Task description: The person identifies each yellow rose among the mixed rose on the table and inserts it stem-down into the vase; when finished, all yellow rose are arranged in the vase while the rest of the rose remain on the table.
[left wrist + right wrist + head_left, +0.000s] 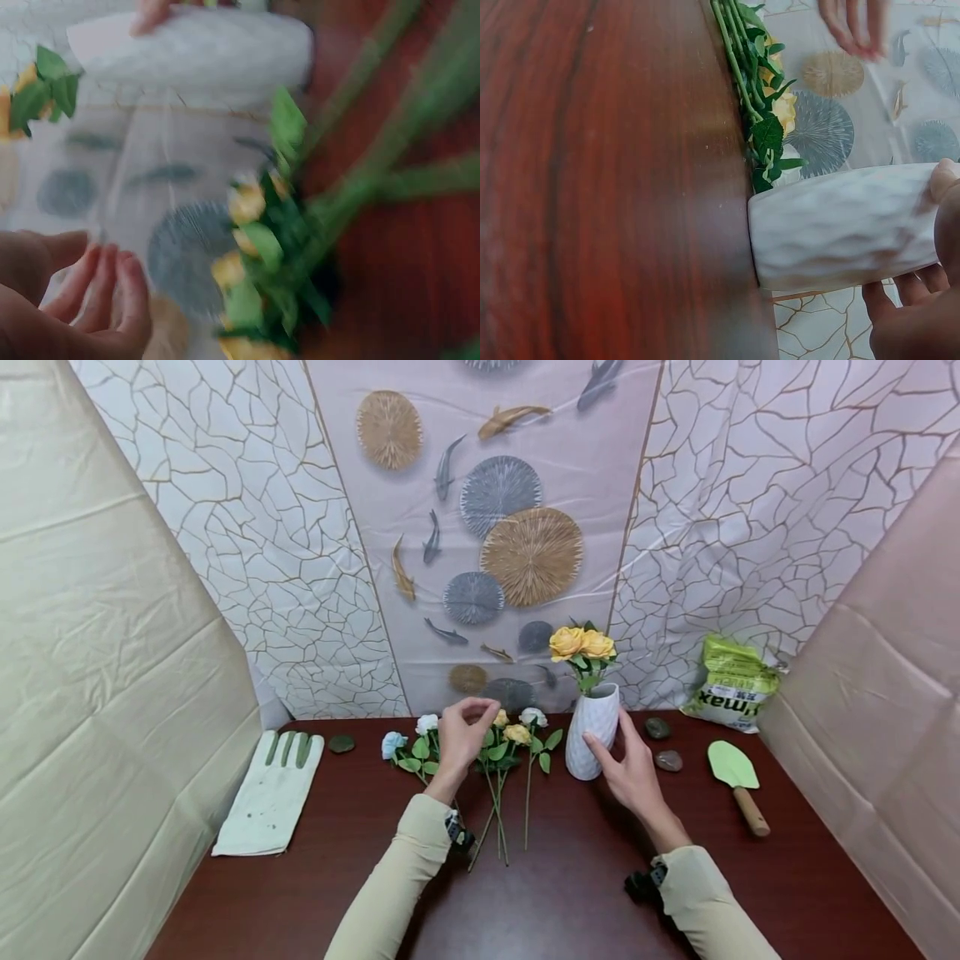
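Note:
A white textured vase [581, 718] [832, 225] with two yellow roses [581, 645] stands on the dark red table [570, 877]. My right hand [606, 732] [926, 240] grips the vase, thumb on its front and fingers behind. Several loose stems with white, blue and yellow blooms [498, 752] [761, 97] [262, 240] lie left of the vase. My left hand [476, 710] [105, 292] hovers just above their blooms, its fingers loosely curled and holding nothing. The left wrist view is blurred; the vase [187, 52] shows at its top.
White gardening gloves [270, 793] lie at the left edge of the table. A green trowel with a wooden handle [738, 781] and a green bag [731, 683] are at the right. Small stones [342, 743] [668, 761] sit near the back. Cloth walls enclose three sides.

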The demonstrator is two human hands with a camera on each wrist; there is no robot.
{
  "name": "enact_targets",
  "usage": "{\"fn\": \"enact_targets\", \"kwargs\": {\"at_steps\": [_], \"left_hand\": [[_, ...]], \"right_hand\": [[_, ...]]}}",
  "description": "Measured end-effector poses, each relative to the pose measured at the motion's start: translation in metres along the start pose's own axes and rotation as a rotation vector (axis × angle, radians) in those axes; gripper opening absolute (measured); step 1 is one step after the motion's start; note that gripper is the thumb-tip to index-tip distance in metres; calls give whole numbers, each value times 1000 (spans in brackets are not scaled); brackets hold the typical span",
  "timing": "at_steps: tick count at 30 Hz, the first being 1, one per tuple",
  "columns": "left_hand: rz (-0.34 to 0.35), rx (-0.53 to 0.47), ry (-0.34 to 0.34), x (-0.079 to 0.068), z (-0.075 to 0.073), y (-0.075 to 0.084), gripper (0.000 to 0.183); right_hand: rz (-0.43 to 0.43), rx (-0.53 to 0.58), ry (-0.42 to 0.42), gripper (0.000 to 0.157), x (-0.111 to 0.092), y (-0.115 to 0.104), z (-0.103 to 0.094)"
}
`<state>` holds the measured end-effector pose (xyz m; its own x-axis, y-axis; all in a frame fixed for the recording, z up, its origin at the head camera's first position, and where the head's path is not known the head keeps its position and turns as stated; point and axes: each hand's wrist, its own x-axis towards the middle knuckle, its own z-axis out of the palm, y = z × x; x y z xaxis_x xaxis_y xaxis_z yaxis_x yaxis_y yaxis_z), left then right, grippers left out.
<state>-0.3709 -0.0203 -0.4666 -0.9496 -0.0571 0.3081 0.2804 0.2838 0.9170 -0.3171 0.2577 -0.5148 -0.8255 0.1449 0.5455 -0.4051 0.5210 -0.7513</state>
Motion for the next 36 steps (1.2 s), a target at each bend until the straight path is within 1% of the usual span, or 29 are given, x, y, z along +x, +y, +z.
{"fn": "enact_targets", "kwargs": {"at_steps": [3,6,10,13,16,19,24,28,32,36], "left_hand": [[-65,88,-29,-6,-17,-14,15],[-99,176,-47,-12,-29,-26,12],[-128,284,-138,-19,-37,-33,11],[-144,323,-221,-23,-40,-36,11],[-163,317,-270,-26,-40,-39,11],[-195,315,-300,-28,-39,-41,10],[-268,362,-354,-29,-36,-44,18],[-318,353,-404,-30,-33,-46,23],[-356,325,-420,-30,-31,-47,20],[-392,236,-418,-29,-30,-47,16]], "right_hand": [[7,6,-1,74,0,0,0],[15,20,-7,74,-1,-1,0],[16,28,-1,74,-1,-1,-1],[12,21,-3,74,-1,0,-1],[12,18,-6,74,-1,0,-1],[14,15,-12,75,0,0,0],[16,9,-16,76,0,-1,1],[15,11,-14,76,0,0,1],[20,12,-18,76,-1,-1,1],[25,7,-21,76,0,-1,1]]}}
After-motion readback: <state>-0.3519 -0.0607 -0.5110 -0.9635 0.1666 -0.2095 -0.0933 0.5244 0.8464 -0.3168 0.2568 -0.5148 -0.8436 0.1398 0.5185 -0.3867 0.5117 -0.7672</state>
